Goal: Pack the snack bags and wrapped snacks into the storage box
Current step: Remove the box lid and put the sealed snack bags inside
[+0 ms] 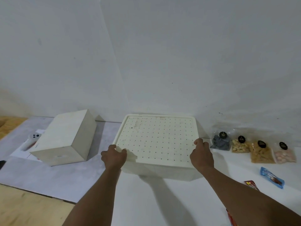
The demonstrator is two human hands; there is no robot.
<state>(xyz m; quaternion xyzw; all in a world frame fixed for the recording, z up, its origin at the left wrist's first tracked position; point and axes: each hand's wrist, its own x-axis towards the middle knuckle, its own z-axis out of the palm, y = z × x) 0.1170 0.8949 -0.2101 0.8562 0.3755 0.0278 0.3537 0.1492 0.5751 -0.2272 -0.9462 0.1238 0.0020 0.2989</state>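
Both at work: left hand [114, 154] and right hand [201, 152], fingers [122, 150] clamped on the lid [156, 137]; an uneven lift could jam it, dragging the storage box [162, 172] into the snack bags [260, 154].

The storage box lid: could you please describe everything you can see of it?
The lid is cream-white, apparently plastic, rectangular with rounded corners, a raised rim and a grid of small dark dots. It lies on the storage box. The left hand grips its near-left edge, the right hand its right edge.
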